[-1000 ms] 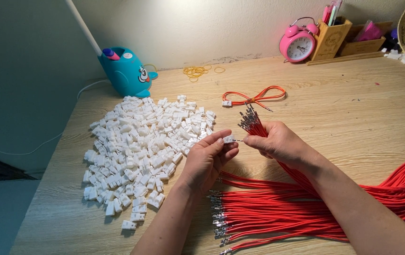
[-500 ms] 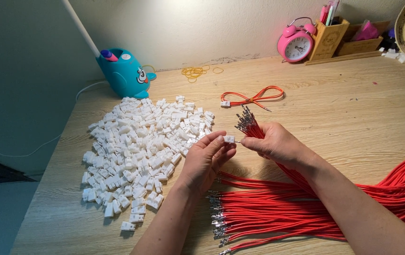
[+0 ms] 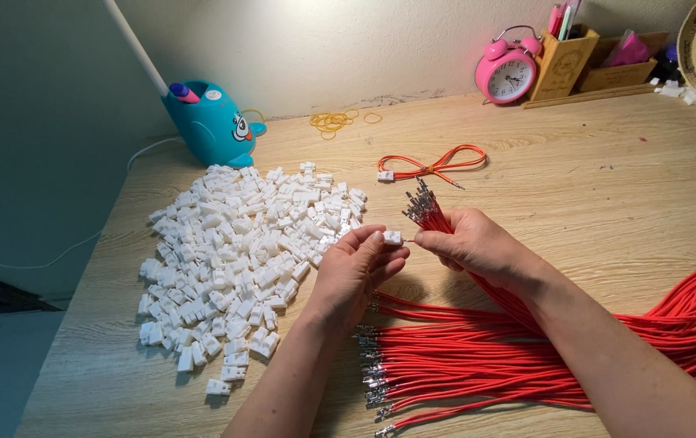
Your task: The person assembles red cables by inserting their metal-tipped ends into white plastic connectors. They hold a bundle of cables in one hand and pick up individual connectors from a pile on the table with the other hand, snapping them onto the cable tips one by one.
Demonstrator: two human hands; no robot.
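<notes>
The left hand [image 3: 354, 272] pinches a small white connector housing [image 3: 393, 238] between thumb and fingertips, its fingers closed on it. Directly at 3 o'clock from it, almost touching, the right hand [image 3: 469, 243] has its fingers closed around a bundle of red wires [image 3: 437, 217], with thumb and forefinger pressed on one wire end aimed at the housing. That wire end runs roughly along the 9-to-3 line, so housing and terminal face each other end to end; the right hand is the nearer to the wire and the left to the housing. The bundle's metal tips fan up toward 11 o'clock. At 9 o'clock lies a pile of white housings [image 3: 234, 259] on the tabletop [image 3: 591, 178]. At 5 o'clock more red wires [image 3: 477, 365] lie spread, and at 12 o'clock a finished wire loop [image 3: 433, 165].
</notes>
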